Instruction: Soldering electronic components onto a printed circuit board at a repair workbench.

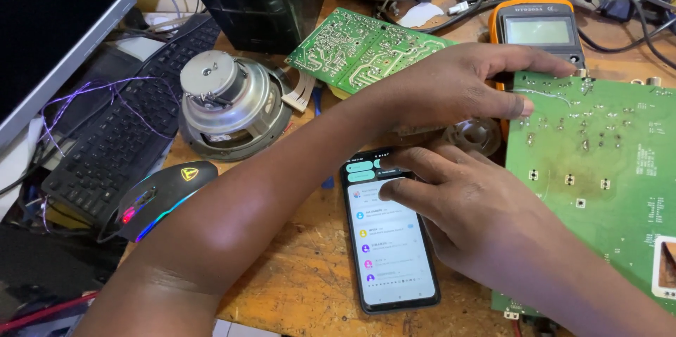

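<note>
Cluttered wooden workbench (303, 281): my left hand (458, 87) lies flat, fingers loose, on the big green circuit board (598, 168); my right hand (465, 217) taps the smartphone (391, 252), gripping nothing.

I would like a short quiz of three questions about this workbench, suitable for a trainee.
1. True or false: the left hand rests on the top edge of the large green circuit board.
2. What does the right hand touch? A) the keyboard B) the lit screen of the smartphone C) the mouse
3. Fill in: the round metal part beside the keyboard is a loose ____.

Key
1. True; the left arm crosses over the right one to reach it.
2. B; a fingertip is near the top of the screen.
3. Speaker.
</note>
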